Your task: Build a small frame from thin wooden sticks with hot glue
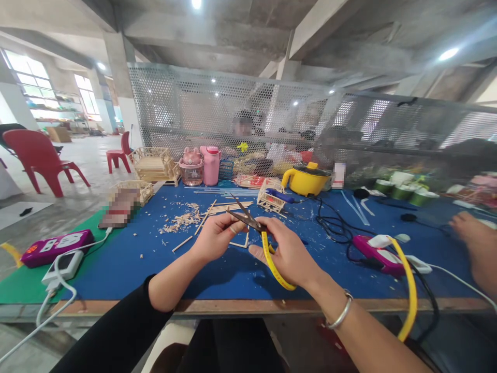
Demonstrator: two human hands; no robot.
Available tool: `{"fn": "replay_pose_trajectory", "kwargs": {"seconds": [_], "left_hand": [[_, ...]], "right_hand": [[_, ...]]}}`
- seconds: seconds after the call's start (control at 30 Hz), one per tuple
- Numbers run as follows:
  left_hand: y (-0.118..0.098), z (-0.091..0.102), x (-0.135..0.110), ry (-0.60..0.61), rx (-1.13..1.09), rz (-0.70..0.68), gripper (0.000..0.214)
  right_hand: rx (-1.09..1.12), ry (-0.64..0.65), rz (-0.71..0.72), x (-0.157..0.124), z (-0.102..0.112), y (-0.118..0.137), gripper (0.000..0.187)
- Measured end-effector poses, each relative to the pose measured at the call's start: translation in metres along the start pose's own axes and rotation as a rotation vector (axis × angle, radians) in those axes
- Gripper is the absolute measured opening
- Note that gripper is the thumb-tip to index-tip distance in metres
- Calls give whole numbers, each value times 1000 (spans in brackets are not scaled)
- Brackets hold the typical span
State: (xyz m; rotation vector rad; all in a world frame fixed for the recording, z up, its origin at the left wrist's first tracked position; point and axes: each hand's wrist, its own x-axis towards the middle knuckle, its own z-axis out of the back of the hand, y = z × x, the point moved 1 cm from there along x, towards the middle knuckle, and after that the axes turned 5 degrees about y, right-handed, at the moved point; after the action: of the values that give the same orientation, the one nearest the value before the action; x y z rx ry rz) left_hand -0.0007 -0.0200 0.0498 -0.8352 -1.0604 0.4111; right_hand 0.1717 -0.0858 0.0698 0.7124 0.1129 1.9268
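Observation:
My right hand (289, 254) is closed round a pair of scissors (254, 224) with dark blades and a yellow handle loop. The blades are spread and point left, toward my left hand (217, 235). My left thumb and fingers are pinched beside the lower blade, on a small frame of thin wooden sticks (247, 239); its pale corner shows below the fingertips and the rest is hidden. Loose wooden sticks (205, 216) and a heap of wood scraps (182, 220) lie beyond my left hand. A small wooden stick model (271, 199) stands farther back, with a blue-handled tool (280, 195) on it.
Purple power strips (58, 247) (378, 254) lie left and right with trailing cables. A phone (120, 207), pink bottles (210, 166) and a yellow electric pot (309, 178) stand around the blue mat (128, 269). Another person's hand (471, 233) is at the right edge; perforated metal screens (202, 109) rise behind.

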Motion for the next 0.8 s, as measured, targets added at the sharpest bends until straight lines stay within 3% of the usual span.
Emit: {"fn": "replay_pose_trajectory", "kwargs": {"seconds": [0.5, 0.8], "left_hand": [[-1, -2, -2, -19, -15, -26, 26], [8, 1, -3, -73, 122, -3, 25]], "right_hand": [[-75, -26, 62, 2, 2, 1, 51], [-95, -7, 83, 7, -7, -10, 39]]}}
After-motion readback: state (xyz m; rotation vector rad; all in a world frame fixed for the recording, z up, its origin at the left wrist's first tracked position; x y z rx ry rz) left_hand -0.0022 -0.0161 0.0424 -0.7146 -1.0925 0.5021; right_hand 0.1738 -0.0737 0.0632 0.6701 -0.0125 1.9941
